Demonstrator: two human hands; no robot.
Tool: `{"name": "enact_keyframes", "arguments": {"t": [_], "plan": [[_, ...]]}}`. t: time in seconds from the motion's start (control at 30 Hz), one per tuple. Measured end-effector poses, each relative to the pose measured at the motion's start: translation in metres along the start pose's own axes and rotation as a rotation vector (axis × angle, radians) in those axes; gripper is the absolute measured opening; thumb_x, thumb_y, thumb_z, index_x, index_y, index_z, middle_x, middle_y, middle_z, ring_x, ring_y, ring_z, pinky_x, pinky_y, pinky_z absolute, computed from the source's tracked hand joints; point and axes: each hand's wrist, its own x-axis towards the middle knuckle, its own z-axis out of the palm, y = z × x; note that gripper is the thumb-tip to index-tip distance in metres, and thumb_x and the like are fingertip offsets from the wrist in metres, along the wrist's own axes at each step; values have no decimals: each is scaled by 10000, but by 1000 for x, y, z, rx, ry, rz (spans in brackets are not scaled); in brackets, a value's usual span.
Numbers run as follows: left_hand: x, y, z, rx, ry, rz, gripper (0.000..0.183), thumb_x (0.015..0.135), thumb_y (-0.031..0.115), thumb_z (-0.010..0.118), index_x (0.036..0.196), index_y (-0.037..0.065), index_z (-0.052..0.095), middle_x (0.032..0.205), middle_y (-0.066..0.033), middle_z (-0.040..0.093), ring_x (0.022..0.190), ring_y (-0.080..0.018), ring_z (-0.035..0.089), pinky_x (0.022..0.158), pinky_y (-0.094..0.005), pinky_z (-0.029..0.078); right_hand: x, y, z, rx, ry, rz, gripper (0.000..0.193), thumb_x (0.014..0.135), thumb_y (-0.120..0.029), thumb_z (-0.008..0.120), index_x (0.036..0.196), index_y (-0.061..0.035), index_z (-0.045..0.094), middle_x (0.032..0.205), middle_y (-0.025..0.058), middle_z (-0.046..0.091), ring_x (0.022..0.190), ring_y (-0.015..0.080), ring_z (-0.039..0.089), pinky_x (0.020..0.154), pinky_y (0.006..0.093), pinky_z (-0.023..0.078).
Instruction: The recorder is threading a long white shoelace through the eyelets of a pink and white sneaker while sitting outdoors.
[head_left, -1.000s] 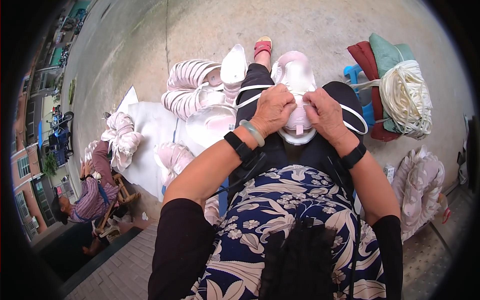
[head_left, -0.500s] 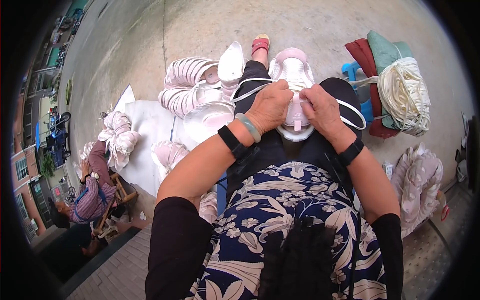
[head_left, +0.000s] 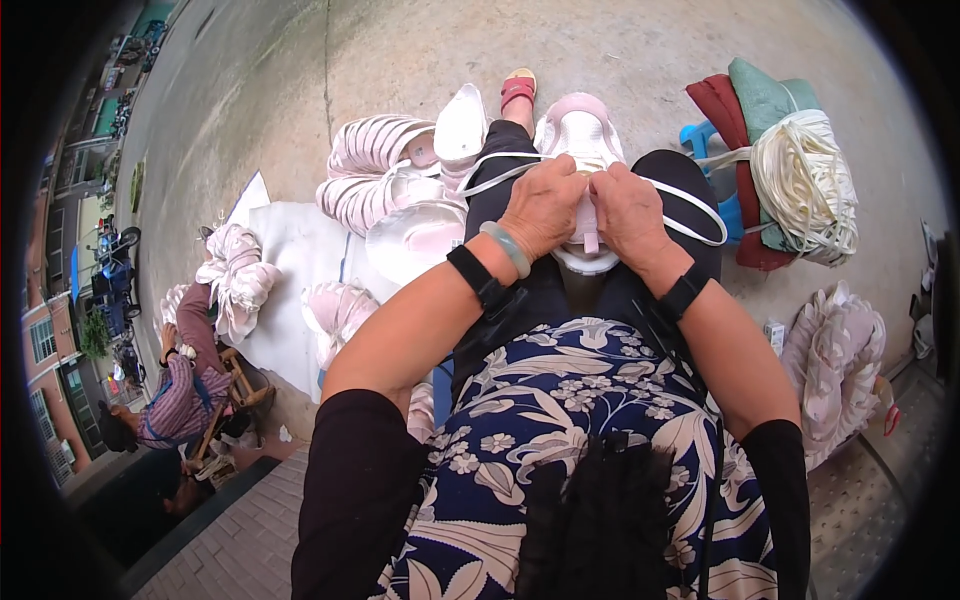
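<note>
A pale pink and white sneaker upper (head_left: 583, 118) rests between my knees, its toe pointing away from me. Over its tongue my left hand (head_left: 545, 205) and my right hand (head_left: 628, 212) are nearly touching, fingers pinched together. A white shoelace (head_left: 488, 182) loops out to the left of my left hand across my thigh. On the right, the other lace loop (head_left: 705, 212) runs from my right hand over my right knee. Both hands appear closed on the lace, though the fingertips cover the eyelets and the exact grip is hidden.
Stacked pink and white shoe uppers (head_left: 375, 160) lie on the ground at left, beside a white sheet (head_left: 295, 290). A hank of white laces (head_left: 805, 180) sits on folded cloth over a blue stool (head_left: 697, 137) at right. Bundled uppers (head_left: 835, 370) are nearer. Another person (head_left: 185, 400) sits far left.
My right hand has moved left and slightly up, closing in on my left hand over the tongue. The right lace loop has shifted upward a little.
</note>
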Motion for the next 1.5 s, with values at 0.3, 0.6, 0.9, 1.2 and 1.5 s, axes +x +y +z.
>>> {"name": "enact_keyframes", "arguments": {"t": [0.3, 0.6, 0.9, 1.2, 1.5], "plan": [[1, 12, -3, 143, -18, -32, 76, 775, 81, 546, 840, 47, 566, 777, -117, 532, 725, -311, 571, 626, -392, 468, -10, 14, -33, -30, 14, 127, 75, 761, -89, 558, 819, -60, 522, 771, 144, 545, 732, 347, 564, 620, 446, 434], [3, 20, -13, 221, -102, -90, 109, 790, 109, 551, 884, 56, 556, 811, -121, 549, 719, -323, 589, 624, -407, 476, -47, 37, -86, -127, -53, -41, 63, 765, -56, 537, 812, -90, 511, 763, 87, 508, 743, 274, 523, 650, 382, 356], [-2, -10, -34, -13, -203, -418, 317, 732, 92, 508, 1046, 74, 539, 819, -148, 627, 800, -337, 613, 701, -391, 487, -8, 11, -41, -109, -138, 21, 202, 776, -282, 640, 812, -84, 615, 790, 84, 572, 717, 255, 560, 642, 386, 357], [5, -11, -65, 295, -187, -255, 126, 762, 167, 602, 864, 95, 619, 727, -129, 633, 736, -325, 619, 624, -420, 481, -11, 23, -61, 165, -125, 142, 204, 759, -253, 649, 724, -63, 582, 690, 110, 566, 642, 288, 555, 593, 396, 389], [23, 8, -90, 35, -285, -288, 147, 732, 165, 638, 843, 69, 634, 631, -112, 600, 619, -274, 608, 561, -348, 462, -84, 98, -122, -192, -34, 144, 177, 752, -188, 642, 693, -63, 533, 651, 98, 505, 644, 296, 520, 597, 393, 359]]}}
